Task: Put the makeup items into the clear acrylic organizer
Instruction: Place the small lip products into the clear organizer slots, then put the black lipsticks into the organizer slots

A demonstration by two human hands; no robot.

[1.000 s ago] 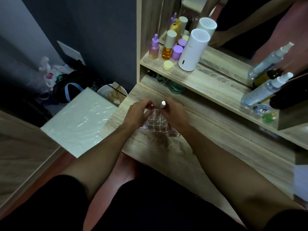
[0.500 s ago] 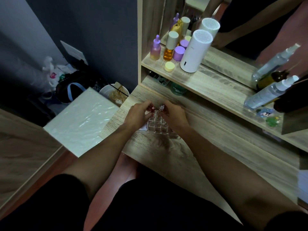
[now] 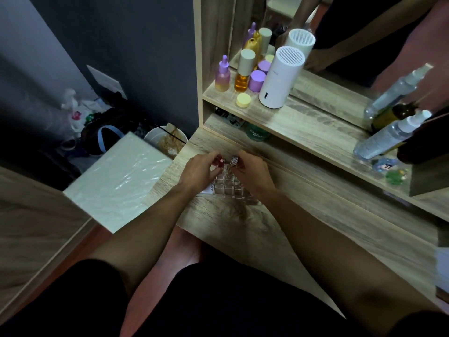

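A clear acrylic organizer with a grid of small square slots sits on the wooden desk between my two hands. My left hand pinches a small red-capped makeup tube over the organizer's far left slots. My right hand holds a silver-capped tube upright over the far slots beside it. Both tubes' lower ends are hidden by my fingers and the acrylic walls.
A shelf above the desk carries a pink-purple dropper bottle, an amber bottle, purple jars, a yellow jar, a white cylinder device and spray bottles. A white board and a bin lie left of the desk.
The silver-capped tube in my right hand has come down from a raised, tilted pose to stand lower at the organizer. My left hand stays at the red-capped tube.
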